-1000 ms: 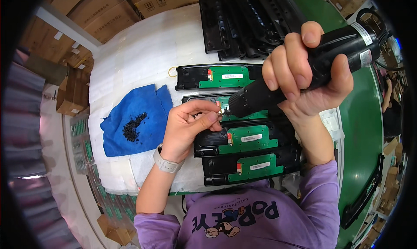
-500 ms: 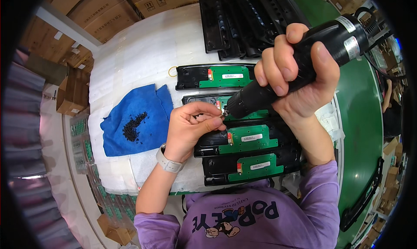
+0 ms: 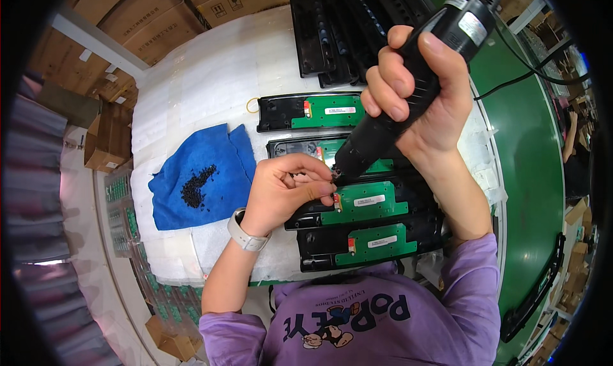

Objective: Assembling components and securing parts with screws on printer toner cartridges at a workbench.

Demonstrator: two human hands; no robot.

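Right hand [image 3: 418, 88]: was wrapped fully around the black electric screwdriver [image 3: 408, 91]; tool tilted, cord end high and away from the body, tip angled down toward the left hand.
Left hand [image 3: 284, 190]: fingertips were pinched narrow right at the driver's tip; whatever they pinched was too small to make out; a pale wristband [image 3: 246, 234] sat on the wrist.
Driver tip: met the fingertips over the second black housing [image 3: 294, 148], beside its green circuit board [image 3: 377, 165]; the board was partly hidden by the tool.
Below the grip: two more black housings with green boards [image 3: 364, 203] [image 3: 373, 243] lay stacked toward the body, just under the left fingers.
Beyond the grip: another housing with a green board [image 3: 325, 111]; farther still, a pile of bare black housings [image 3: 345, 28].
Left of the grip: blue cloth [image 3: 204, 174] bearing a heap of small dark screws [image 3: 195, 186], well apart from the left hand.
Surface: white padded sheet [image 3: 204, 79]; green belt [image 3: 536, 162] to the right.
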